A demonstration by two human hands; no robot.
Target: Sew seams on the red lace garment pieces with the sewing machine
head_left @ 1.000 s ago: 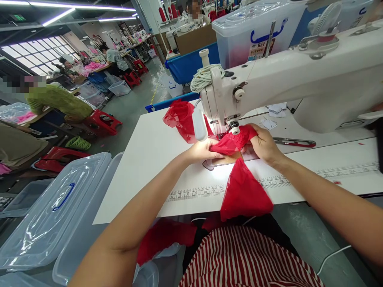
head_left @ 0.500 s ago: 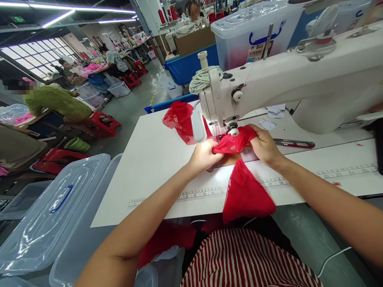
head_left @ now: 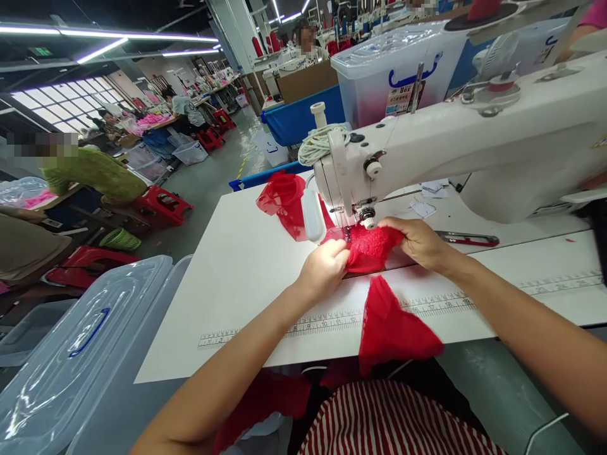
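Red lace fabric [head_left: 372, 248] lies stretched at the needle of a white sewing machine [head_left: 408, 145]. My left hand [head_left: 325, 268] grips its left edge, fingers curled in just left of the presser foot. On the right side, my right hand [head_left: 420, 243] pinches the same fabric between thumb and fingers. A red triangular piece [head_left: 391, 328] hangs over the table's front edge below the hands. Behind the needle, to the left, more sheer red fabric [head_left: 284, 199] is bunched on the white table [head_left: 227, 265].
Red-handled snips [head_left: 467, 238] lie right of my right hand, with paper scraps [head_left: 422, 207] behind. Lidded clear bins stand at the left [head_left: 90, 341] and behind the machine [head_left: 365, 76]. A person in a green top [head_left: 90, 167] sits at the far left.
The fabric at the needle has come toward me and lies flatter, showing more lace. My left hand has moved nearer with fingers more curled. The hanging triangle has shifted slightly down and folded.
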